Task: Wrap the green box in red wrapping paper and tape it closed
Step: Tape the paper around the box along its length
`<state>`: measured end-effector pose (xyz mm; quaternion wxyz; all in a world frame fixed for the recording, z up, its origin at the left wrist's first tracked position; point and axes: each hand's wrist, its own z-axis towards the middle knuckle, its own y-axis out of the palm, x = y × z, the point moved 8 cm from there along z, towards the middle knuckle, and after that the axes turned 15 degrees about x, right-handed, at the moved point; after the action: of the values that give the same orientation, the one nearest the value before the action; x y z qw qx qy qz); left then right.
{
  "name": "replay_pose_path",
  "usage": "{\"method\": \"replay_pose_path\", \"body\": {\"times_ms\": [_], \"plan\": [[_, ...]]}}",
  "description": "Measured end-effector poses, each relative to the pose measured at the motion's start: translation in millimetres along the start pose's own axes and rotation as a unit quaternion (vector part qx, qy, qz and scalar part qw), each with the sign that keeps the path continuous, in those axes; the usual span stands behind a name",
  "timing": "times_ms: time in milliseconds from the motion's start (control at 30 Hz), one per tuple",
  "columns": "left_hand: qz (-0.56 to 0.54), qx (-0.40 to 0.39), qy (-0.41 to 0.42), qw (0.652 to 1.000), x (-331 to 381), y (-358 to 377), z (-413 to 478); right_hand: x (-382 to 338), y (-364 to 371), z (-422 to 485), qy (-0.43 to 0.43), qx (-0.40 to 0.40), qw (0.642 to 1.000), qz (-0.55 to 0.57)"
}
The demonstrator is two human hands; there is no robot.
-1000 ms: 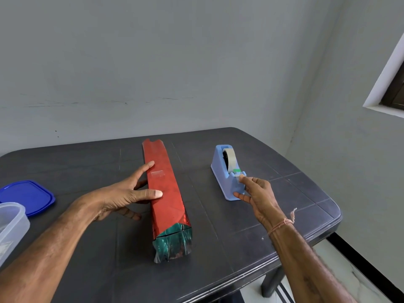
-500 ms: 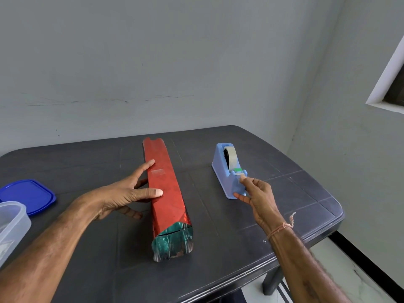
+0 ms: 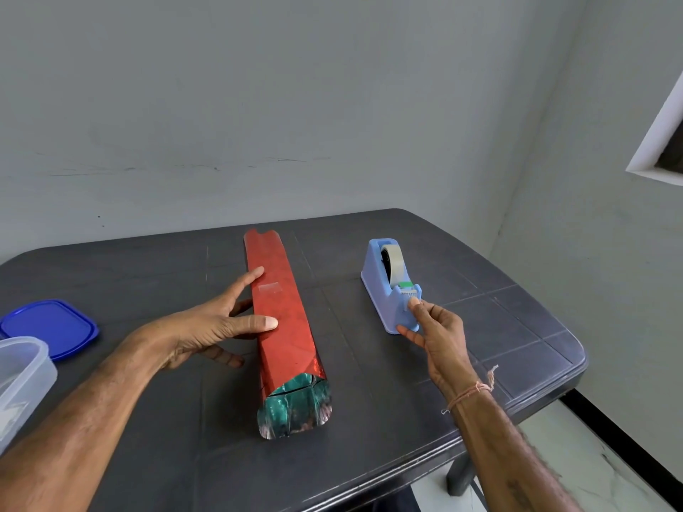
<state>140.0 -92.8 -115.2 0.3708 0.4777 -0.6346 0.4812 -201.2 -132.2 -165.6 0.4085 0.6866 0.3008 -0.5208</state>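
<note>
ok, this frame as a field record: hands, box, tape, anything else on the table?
left hand: thumb and fingers rest on paper
right hand: pinches front of dispenser, index tip at cutter
box: lies on table, long sides wrapped in red, green near end uncovered
tape strip: one, on top of paper
side: blue lid and clear tub, far left

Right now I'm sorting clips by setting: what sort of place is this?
Probably a plain room in a home: a dark grey plastic table against bare grey painted walls, a white-framed window, and a light blue plastic tape dispenser beside a long box in red foil wrapping paper.
</note>
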Motion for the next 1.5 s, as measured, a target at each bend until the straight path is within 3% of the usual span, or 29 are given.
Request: {"method": "replay_pose_path", "body": {"times_ms": [1500], "plan": [[-0.005,0.003,-0.001,1.000,-1,-1,3,4,1,1,0.038,-0.024,0.999,0.024]]}}
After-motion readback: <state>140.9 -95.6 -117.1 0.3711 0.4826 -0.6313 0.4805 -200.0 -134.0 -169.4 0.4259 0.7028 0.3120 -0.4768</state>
